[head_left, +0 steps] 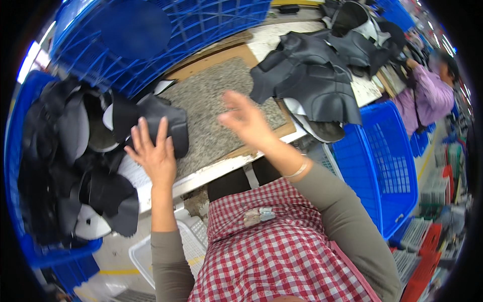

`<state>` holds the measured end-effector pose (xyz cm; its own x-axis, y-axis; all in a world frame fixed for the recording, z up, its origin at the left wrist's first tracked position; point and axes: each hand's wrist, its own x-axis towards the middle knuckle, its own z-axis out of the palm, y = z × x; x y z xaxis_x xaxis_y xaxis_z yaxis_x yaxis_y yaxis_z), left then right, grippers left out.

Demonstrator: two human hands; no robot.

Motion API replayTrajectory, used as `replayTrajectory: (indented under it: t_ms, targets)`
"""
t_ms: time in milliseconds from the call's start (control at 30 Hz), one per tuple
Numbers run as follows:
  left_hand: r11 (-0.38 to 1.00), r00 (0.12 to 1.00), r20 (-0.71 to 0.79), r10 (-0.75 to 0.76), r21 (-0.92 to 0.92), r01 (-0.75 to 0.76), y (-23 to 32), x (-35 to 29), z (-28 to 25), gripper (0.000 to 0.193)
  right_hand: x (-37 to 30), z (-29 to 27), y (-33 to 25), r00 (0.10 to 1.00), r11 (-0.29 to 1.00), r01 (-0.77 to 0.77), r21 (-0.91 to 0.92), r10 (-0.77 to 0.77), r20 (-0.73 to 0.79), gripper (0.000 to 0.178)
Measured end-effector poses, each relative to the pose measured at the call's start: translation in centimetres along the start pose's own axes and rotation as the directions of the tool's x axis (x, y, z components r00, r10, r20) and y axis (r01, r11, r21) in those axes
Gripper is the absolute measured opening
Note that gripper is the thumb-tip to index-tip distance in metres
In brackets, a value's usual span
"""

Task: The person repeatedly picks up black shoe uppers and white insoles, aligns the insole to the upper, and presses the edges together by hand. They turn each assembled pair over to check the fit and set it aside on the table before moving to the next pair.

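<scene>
My left hand (155,157), fingers spread, is over the edge of a black leather-like cut piece (173,123), and I cannot tell whether it presses on it. That piece lies at the left end of a speckled grey slab (209,90) on the bench. Slightly blurred, my right hand (246,120) hovers above the slab with its fingers stretched out and nothing in them. A pile of similar black pieces (312,75), some with pale lining, lies to its right. More black pieces with grey and white lining (75,121) fill the left side.
A blue crate (20,211) holds the left pile. Another blue crate (201,25) stands behind the slab. Blue baskets (387,151) stand at the right, below the bench edge. A white basket (146,251) is under the bench. A person in a pink top (427,93) is at the far right.
</scene>
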<state>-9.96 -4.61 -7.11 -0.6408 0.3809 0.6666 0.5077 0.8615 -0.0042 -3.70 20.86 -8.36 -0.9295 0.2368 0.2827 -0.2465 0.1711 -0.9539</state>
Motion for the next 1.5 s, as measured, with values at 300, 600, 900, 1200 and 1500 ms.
replayTrajectory:
  t_ms: [300,600,900,1200,1500]
  targets:
    - [1.0,1.0,-0.017,-0.005,0.019,0.005,-1.7,0.6,0.2,0.041,-5.8,-22.2,-7.3,0.851,0.458,0.025,-0.888,-0.476,-0.222,0.032]
    - [0.985,0.99,-0.021,-0.14,-0.109,0.137,2.4,-9.6,-2.5,0.05,7.5,-23.6,-3.8,0.889,-0.207,0.014,-0.978,0.451,-0.082,0.076]
    - [0.764,0.992,-0.015,-0.127,-0.64,0.088,11.4,-0.7,-7.5,0.04,4.8,-26.0,-27.3,0.919,0.342,0.364,-0.866,-0.286,0.273,0.037]
    - [0.814,0.975,-0.191,-0.11,-0.581,-0.022,16.5,1.0,-7.0,0.039,3.5,-20.5,-18.7,0.577,0.14,0.808,-0.572,-0.386,0.72,0.021]
    - [0.809,0.969,-0.187,0.16,-0.538,-0.238,17.9,-1.3,-4.4,0.056,3.6,-19.2,-15.9,0.563,0.429,0.805,-0.409,-0.337,0.754,0.024]
